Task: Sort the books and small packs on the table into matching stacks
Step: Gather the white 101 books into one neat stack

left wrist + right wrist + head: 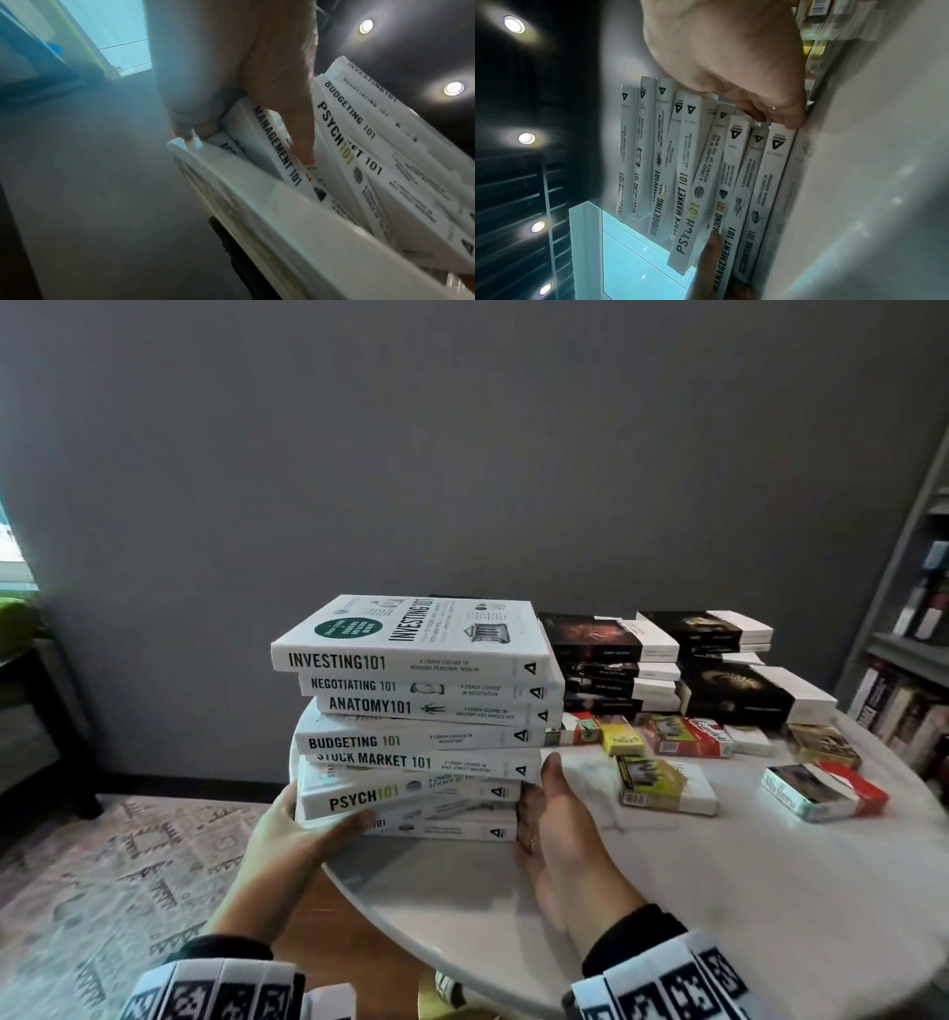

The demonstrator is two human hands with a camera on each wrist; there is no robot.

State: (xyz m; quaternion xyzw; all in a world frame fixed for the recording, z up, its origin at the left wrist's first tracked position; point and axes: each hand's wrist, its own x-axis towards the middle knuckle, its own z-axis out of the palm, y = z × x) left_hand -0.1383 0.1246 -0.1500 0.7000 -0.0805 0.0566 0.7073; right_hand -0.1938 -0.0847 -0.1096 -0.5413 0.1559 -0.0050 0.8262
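The stack of white books (416, 711) stands at the left edge of the round white counter (667, 891), spines toward the person, uneven, with Investing 101 (411, 629) on top and Psych 101 (405, 796) skewed lower down. The left hand (303, 824) grips the stack's lower left corner, thumb pressed on the spines and fingers curled round the far side. The right hand (549, 819) lies flat and open against the stack's lower right end, fingers straight, little finger on the counter. Just right of the stack, behind, are two piles of dark books (667, 660). In front of those, small packs (667, 783) lie scattered, apart from one another. A bookshelf (919, 660) stands at the far right.
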